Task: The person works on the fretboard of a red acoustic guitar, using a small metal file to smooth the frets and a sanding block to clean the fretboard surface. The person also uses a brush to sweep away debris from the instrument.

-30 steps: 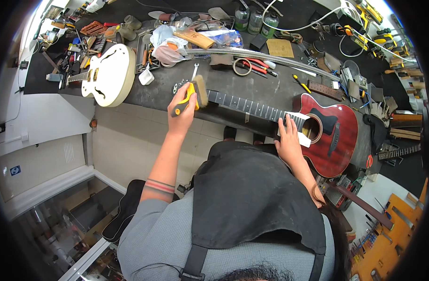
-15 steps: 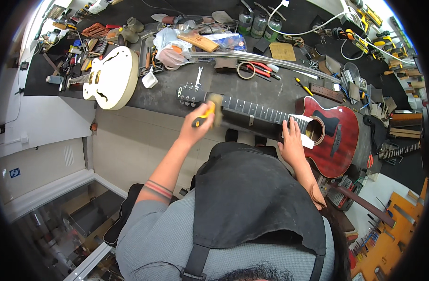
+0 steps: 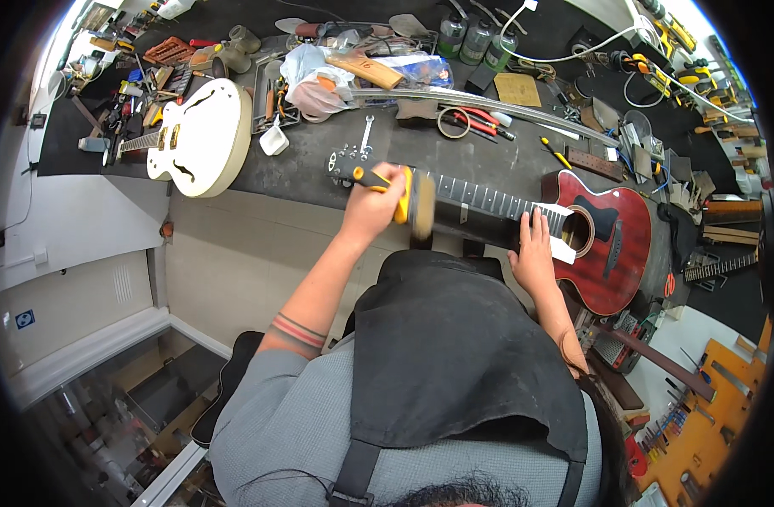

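A red acoustic guitar (image 3: pixel 630 237) lies along the front of the bench, its headstock pointing left. My left hand (image 3: pixel 371 207) is wrapped round a yellow-and-black brush (image 3: pixel 401 196). Its tan bristles, smeared by motion, are over the near edge of the fretboard (image 3: pixel 475 197), close to the headstock end. My right hand (image 3: pixel 535 258) lies with stretched fingers on the neck's body end. Beside those fingers a white sheet (image 3: pixel 563 251) covers part of the guitar top near the soundhole. Whether the bristles touch the frets, I cannot tell.
At the left rests a cream hollow-body guitar (image 3: pixel 202 139). A wrench (image 3: pixel 367 133), a small white cup (image 3: pixel 273 141), a ring of tape (image 3: pixel 453 123) and red-handled pliers (image 3: pixel 480 121) lie beyond the neck. Several bottles (image 3: pixel 478 42) stand at the back.
My left hand has moved right along the neck and turned the brush, so its bristles now sit farther from the headstock. My right hand keeps its place on the neck.
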A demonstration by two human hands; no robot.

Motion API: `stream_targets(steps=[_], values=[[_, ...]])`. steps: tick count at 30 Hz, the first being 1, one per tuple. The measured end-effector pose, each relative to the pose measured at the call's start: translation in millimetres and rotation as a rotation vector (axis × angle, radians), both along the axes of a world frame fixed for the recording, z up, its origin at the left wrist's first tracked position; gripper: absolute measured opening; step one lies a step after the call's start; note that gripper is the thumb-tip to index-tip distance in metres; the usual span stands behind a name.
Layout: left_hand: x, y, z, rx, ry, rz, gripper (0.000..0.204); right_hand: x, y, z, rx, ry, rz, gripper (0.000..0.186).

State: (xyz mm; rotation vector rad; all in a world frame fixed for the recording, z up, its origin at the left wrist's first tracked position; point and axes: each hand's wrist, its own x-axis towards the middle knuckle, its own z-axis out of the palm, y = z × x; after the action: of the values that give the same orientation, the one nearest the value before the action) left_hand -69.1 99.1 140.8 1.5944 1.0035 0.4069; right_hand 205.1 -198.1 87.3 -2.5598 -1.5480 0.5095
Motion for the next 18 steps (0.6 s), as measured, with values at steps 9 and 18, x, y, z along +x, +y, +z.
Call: stream_targets(steps=[9, 18], values=[[2, 21, 31, 0.207, 0.193, -0.161, 0.032, -6, 4, -4, -0.044, -0.052, -0.015, 0.108], [-29, 6, 25, 0.018, 0.533, -0.482, 0.025, -10, 12, 1, 0.214, -0.034, 0.068, 0.067]])
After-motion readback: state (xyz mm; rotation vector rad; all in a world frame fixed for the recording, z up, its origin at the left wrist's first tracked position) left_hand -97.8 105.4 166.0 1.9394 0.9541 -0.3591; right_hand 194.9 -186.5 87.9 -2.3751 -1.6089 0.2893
